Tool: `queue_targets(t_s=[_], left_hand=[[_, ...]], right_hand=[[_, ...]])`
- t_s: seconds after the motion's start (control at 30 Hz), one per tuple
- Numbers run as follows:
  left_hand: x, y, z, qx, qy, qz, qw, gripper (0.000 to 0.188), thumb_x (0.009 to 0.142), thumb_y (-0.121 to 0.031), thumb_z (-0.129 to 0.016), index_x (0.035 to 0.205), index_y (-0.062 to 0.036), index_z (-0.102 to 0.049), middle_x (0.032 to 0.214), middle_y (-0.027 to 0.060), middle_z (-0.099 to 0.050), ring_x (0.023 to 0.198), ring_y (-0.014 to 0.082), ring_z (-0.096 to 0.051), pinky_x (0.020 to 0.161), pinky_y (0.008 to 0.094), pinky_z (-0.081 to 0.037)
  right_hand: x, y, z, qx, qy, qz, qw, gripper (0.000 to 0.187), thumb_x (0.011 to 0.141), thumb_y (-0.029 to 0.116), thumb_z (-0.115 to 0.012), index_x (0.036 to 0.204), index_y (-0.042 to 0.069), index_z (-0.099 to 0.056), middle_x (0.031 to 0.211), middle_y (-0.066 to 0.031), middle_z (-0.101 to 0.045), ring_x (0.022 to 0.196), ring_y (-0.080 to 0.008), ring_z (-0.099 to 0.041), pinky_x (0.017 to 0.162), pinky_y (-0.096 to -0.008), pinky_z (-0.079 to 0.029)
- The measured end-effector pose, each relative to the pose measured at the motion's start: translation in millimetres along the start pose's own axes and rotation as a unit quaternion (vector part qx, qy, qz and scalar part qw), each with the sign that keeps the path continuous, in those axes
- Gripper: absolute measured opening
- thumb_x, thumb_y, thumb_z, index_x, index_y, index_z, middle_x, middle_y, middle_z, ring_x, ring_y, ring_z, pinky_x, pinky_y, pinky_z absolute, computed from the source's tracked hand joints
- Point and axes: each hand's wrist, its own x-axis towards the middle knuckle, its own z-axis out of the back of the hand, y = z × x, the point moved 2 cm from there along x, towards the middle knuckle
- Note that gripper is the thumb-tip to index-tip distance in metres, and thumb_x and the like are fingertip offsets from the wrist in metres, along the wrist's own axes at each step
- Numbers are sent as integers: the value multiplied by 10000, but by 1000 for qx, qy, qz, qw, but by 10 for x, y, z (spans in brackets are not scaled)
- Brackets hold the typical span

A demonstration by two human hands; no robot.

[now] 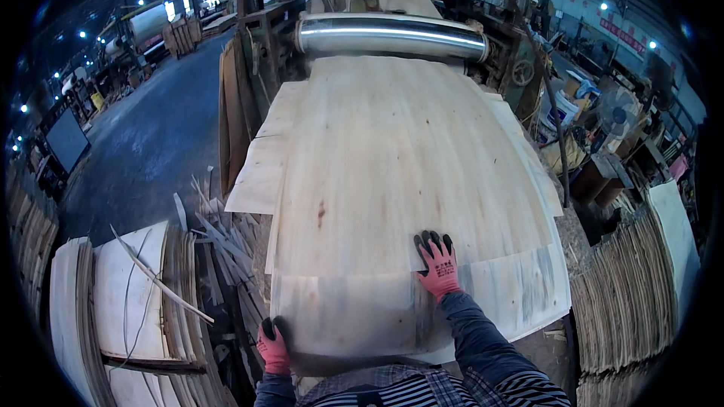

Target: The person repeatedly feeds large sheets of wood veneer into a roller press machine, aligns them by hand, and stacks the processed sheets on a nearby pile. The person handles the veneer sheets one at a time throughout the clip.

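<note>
A large pale wood veneer sheet [407, 173] lies before me, with streaks and small brown knots. Its near edge overlaps another veneer sheet [347, 305], greyer in places. My right hand [437, 265], in a pink glove with black fingertips, presses flat across that overlap, fingers spread. At the near left corner my left hand [273, 347], gloved alike, is closed around the edge of the lower veneer sheet, its thumb by the top face; the undersides of its fingers are hidden. The far end of the upper sheet reaches a shiny metal roller [392, 36].
Beyond the roller stands a person [366, 0], partly hidden. Stacked veneer [622, 294] stands to my right, more stacks [136, 294] to my left with loose wood strips [226, 245]. A fan [618, 115] and a handwheel [523, 71] are at right. A floor aisle [154, 158] runs along the left.
</note>
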Motion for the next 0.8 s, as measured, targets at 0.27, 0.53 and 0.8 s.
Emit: queue_targets(t_s=[0.27, 0.53, 0.8], left_hand=[[-10, -15, 1, 11, 13, 31, 999, 379, 752, -224, -619, 1038, 15, -545, 956, 189, -592, 877, 321, -571, 782, 365, -448], [-10, -98, 63, -20, 5, 6, 1000, 337, 752, -196, -619, 1034, -23, -556, 944, 149, -605, 855, 301, -578, 765, 359, -450], [29, -202, 95, -49, 48, 23, 997, 327, 751, -167, -611, 1046, -38, -554, 992, 136, -595, 899, 293, -565, 783, 356, -441]], right_hand=[[-14, -6, -31, -16, -4, 4, 1000, 703, 632, 395, -672, 1252, 186, -416, 1287, -96, -369, 1216, -298, -287, 1017, -496, -187], [-3, 4, -24, -22, -2, 7, 1000, 700, 635, 397, -673, 1250, 183, -417, 1286, -98, -368, 1208, -308, -293, 1009, -498, -201], [34, -17, 8, -9, 23, 8, 1000, 664, 643, 358, -680, 1235, 186, -432, 1296, -111, -353, 1219, -336, -265, 975, -525, -244]])
